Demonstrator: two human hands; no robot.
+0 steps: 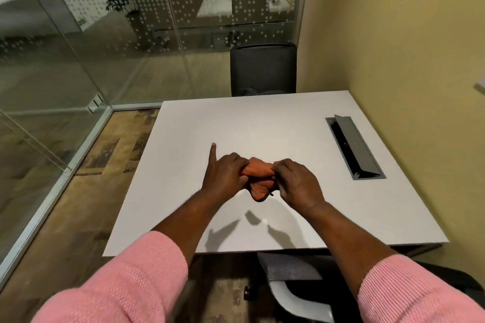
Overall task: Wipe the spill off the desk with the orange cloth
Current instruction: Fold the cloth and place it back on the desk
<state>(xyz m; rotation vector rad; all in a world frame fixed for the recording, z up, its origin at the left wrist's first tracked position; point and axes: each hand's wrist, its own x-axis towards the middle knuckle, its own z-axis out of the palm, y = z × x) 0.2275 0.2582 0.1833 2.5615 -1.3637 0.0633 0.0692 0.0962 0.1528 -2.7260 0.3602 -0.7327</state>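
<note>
Orange cloth (258,171), bunched at mid-frame above the white desk (288,123), pinched between left hand (225,174) and right hand (296,181).

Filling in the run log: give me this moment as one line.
left hand: gripping orange cloth, index finger extended | right hand: gripping cloth | cloth: bunched above desk | spill: not visible
</note>
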